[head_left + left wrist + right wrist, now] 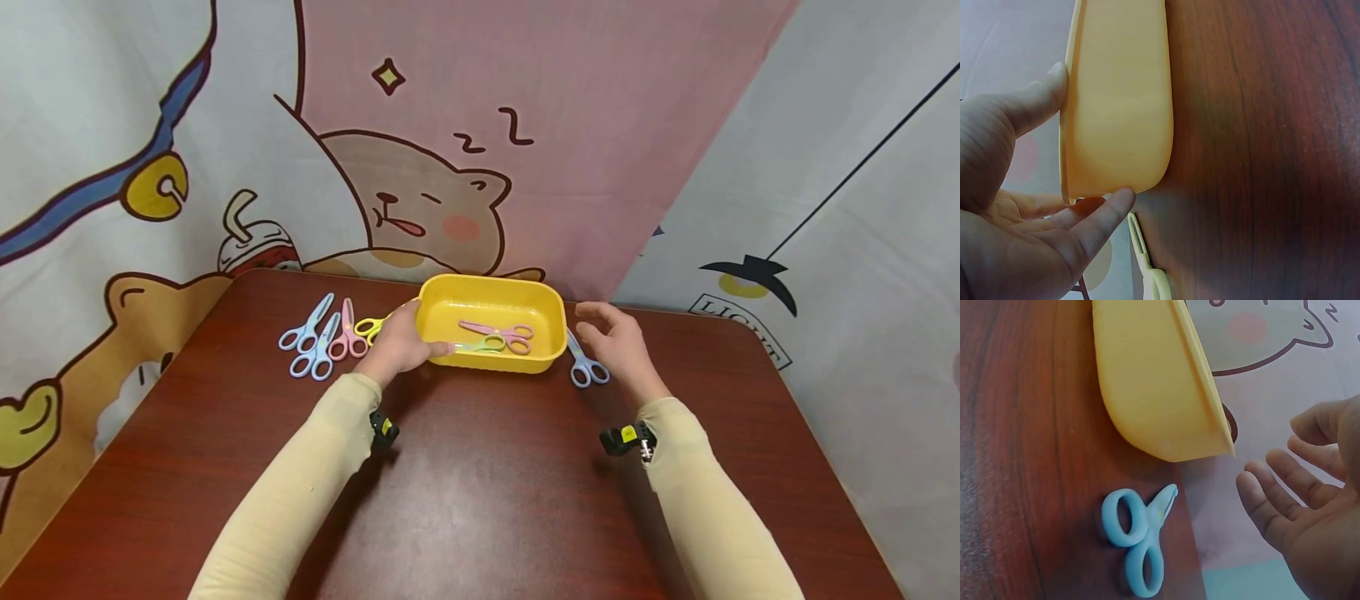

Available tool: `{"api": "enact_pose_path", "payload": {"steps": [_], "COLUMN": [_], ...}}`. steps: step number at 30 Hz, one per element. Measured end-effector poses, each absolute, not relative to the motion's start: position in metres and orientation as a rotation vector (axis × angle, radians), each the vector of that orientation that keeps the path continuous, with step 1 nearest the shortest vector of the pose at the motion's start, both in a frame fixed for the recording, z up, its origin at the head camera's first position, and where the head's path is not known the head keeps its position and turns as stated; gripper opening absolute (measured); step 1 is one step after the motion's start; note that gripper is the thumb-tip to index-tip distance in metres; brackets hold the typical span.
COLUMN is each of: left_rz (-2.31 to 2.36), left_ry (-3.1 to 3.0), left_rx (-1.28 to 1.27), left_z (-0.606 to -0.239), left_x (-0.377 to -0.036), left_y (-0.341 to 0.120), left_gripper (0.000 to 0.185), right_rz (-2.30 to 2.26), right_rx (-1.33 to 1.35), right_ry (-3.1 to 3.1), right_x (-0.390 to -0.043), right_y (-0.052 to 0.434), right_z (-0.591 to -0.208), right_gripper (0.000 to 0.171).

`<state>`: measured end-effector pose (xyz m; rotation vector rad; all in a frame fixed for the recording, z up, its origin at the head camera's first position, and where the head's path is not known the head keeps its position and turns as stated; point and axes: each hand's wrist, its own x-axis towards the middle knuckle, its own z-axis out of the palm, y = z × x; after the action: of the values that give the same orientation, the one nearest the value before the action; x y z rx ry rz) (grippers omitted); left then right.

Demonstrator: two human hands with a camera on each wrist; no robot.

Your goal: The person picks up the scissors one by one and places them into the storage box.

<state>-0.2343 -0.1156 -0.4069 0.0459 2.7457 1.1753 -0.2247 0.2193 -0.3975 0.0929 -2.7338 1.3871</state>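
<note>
A yellow plastic basin (491, 364) stands at the back of the table. Pink scissors (517, 333) and light green scissors (492, 342) lie inside it. My left hand (401, 340) holds the basin's left end, its thumb at the rim and its fingers against the outer end wall, as the left wrist view shows. Past the basin's right end, my right hand (618, 346) hovers with loosely bent fingers and nothing in them. Below that hand's fingers, blue scissors (1141, 534) lie on the table beside the basin.
Left of the basin lie several scissors: two blue pairs (306, 329), a pink pair (347, 340) and a yellow pair (367, 328) partly hidden by my left hand. A cartoon-printed cloth (600, 125) hangs behind the dark red wooden table (480, 483).
</note>
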Motion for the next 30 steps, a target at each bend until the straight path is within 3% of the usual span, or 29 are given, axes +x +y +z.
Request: {"api": "enact_pose_path", "payload": {"steps": [30], "left_rz": [1.169], "left_ry": [2.74], "left_rx": [0.034], "left_z": [-0.408], "left_x": [-0.235], "left_y": [-0.116], "left_gripper": [0.091], "right_rz": [1.255], "right_rx": [-0.04], "right_ry": [-2.829], "right_x": [-0.207], "right_y": [0.239], "right_z": [-0.427], "right_gripper": [0.042]}}
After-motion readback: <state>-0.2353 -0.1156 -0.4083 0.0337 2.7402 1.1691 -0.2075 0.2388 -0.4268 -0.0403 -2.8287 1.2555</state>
